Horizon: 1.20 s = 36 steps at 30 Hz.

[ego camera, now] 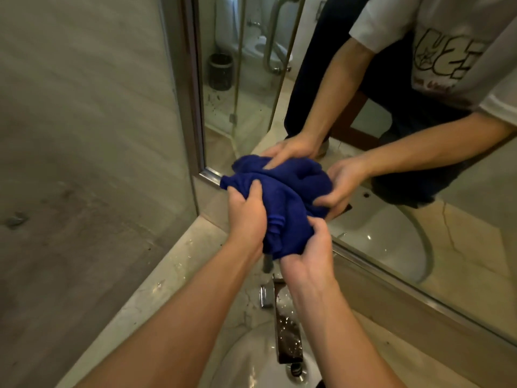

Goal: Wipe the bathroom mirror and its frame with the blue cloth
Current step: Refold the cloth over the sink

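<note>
Fingers (256, 189) of both hands are bunching blue cloth (282, 217), mid-frame | risk: possibly wet, we're streaking mirror (251, 107).

Faucet (282, 326) over wet sink (251, 365)

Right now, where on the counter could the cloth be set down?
The bare marble counter left of the tap, bordered by the wall and basin, looks free. Right of the tap is a narrower strip under the mirror frame. The middle is crowded: left hand and right hand grip the cloth.
</note>
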Available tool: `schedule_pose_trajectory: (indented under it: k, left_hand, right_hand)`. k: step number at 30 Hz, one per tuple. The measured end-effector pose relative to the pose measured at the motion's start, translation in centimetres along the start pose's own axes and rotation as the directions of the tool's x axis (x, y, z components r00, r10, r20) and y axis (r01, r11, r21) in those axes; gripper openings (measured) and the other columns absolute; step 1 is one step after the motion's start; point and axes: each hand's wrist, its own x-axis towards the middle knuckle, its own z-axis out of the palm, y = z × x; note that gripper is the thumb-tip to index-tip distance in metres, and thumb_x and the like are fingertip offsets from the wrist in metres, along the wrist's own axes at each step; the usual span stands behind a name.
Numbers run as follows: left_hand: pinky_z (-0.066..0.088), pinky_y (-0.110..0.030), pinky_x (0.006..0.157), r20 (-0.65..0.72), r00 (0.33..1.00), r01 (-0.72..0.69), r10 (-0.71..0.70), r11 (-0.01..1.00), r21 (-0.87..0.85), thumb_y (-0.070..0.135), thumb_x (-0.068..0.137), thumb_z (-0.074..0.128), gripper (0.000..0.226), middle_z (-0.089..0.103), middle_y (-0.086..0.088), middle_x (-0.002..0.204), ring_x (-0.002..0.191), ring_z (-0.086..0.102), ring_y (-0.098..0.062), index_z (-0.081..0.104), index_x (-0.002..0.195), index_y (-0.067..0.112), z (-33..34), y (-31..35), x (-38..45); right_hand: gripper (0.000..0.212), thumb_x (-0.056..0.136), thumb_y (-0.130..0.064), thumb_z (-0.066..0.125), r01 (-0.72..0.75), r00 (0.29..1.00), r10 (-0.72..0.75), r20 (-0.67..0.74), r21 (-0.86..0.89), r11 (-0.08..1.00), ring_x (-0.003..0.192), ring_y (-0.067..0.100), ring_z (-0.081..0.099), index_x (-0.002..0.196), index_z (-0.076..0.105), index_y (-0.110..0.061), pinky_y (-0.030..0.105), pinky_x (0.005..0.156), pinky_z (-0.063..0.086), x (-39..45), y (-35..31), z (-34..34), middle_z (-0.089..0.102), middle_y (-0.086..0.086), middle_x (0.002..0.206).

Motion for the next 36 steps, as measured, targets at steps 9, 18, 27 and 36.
schedule_pose_trajectory:
  k: [9, 18, 27, 36]
  left_hand:
    - [0.047, -0.044, 0.104, -0.234, 0.972, -0.009, -0.005, 0.998, -0.059, 0.033, 0.101, 0.047, 0.045, 0.057, -0.008, 0.129, 0.115, 0.06, -0.028, 0.038, 0.142, 0.017, 0.1, 0.9, 2.4]
    - [0.034, -0.018, 0.1, 0.042, 0.993, 0.103, -0.115, 0.972, 0.21, 0.026, 0.106, 0.038, 0.053, 0.041, -0.001, 0.143, 0.123, 0.045, -0.013, 0.02, 0.152, 0.007, 8.5, -6.3, -10.4]
    - [0.04, -0.043, 0.111, 0.108, 0.977, 0.158, -0.183, 0.966, 0.206, 0.024, 0.102, 0.049, 0.052, 0.05, -0.012, 0.141, 0.125, 0.052, -0.026, 0.031, 0.148, 0.008, 7.9, -6.9, -10.6]
    - [0.046, -0.047, 0.104, -0.182, 0.973, 0.167, -0.144, 0.978, 0.121, 0.032, 0.101, 0.044, 0.042, 0.055, -0.013, 0.131, 0.114, 0.057, -0.032, 0.04, 0.136, 0.009, 7.6, -4.6, -7.7]
  right_hand:
    - [0.026, 0.09, 0.001, 0.058, 0.048, 0.998, -0.045, 0.036, -0.091, 0.995, 0.104, 0.033, 0.069, 0.115, 0.065, -0.001, 0.046, 0.095, 0.054, 0.0, 1.2, 1.1, 0.072, 0.02, 0.109]
    - [0.029, 0.078, -0.005, 0.04, 0.138, 0.966, -0.157, -0.205, -0.107, 0.985, 0.082, 0.033, 0.067, 0.095, 0.064, -0.003, 0.04, 0.083, 0.053, -2.8, -11.2, -7.5, 0.07, 0.019, 0.098]
    - [0.021, 0.085, -0.009, 0.043, 0.193, 0.936, -0.217, -0.278, -0.113, 0.975, 0.084, 0.033, 0.065, 0.091, 0.063, -0.008, 0.033, 0.065, 0.052, -2.7, -10.7, -9.0, 0.07, 0.02, 0.108]
    - [0.024, 0.089, 0.002, 0.05, 0.092, 0.984, -0.115, -0.139, -0.159, 0.983, 0.079, 0.028, 0.07, 0.107, 0.065, 0.0, 0.036, 0.069, 0.058, -2.9, -8.7, -6.7, 0.073, 0.018, 0.096]
